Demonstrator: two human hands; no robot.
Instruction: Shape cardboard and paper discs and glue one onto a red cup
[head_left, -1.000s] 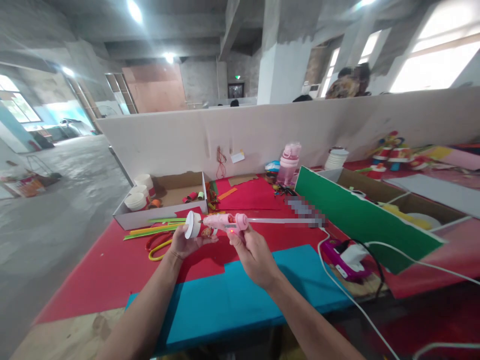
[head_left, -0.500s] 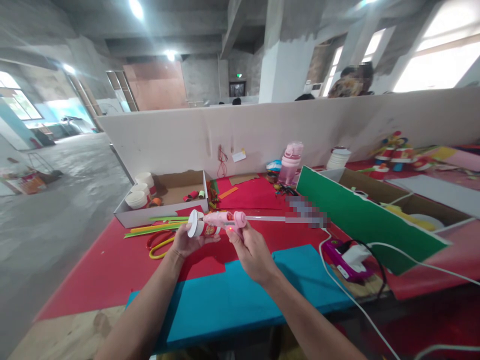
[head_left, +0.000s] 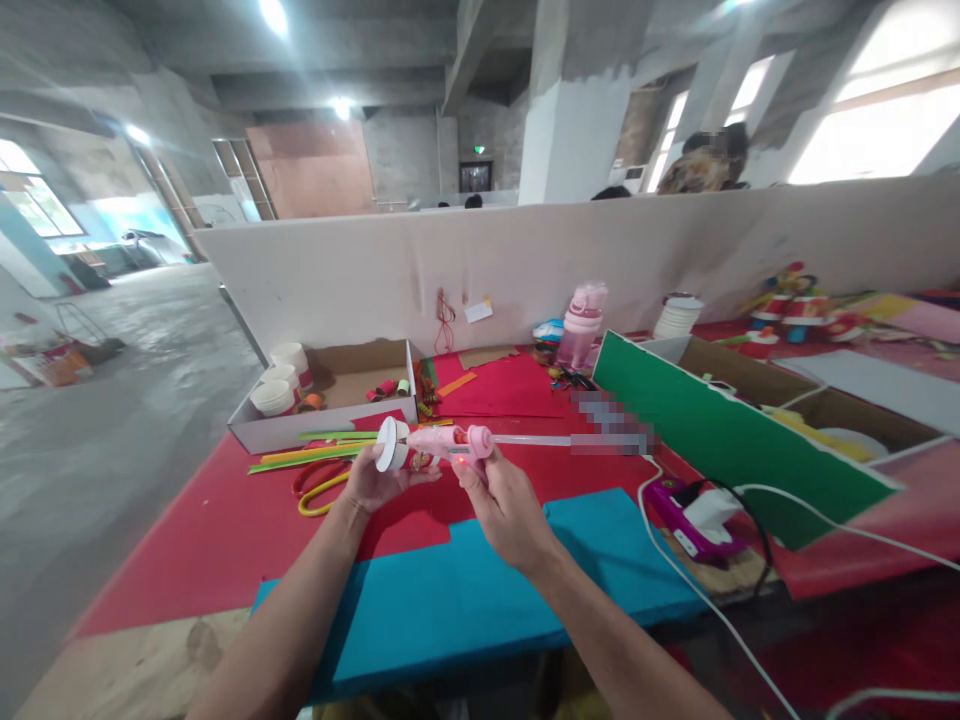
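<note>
My left hand (head_left: 375,485) holds a paper cup (head_left: 388,445) tipped on its side, a white disc at its left end. Wrapped round the handle of a pink glue gun (head_left: 442,440) is my right hand (head_left: 506,505). The gun's nozzle points left and meets the cup near the disc; whether it touches cannot be made out. A red light glows on the gun, and a clear glue stick (head_left: 532,440) sticks out of its rear. Beneath both hands lie red sheets and a blue sheet (head_left: 420,610).
A box (head_left: 285,437) with white cups stands at the left, beside colored strips and yellow-red scissor-like handles (head_left: 322,497). On the right are a green-sided box (head_left: 712,430), a purple power strip (head_left: 694,530) with white cables, and a pink bottle (head_left: 581,325). A person (head_left: 697,170) is behind the partition.
</note>
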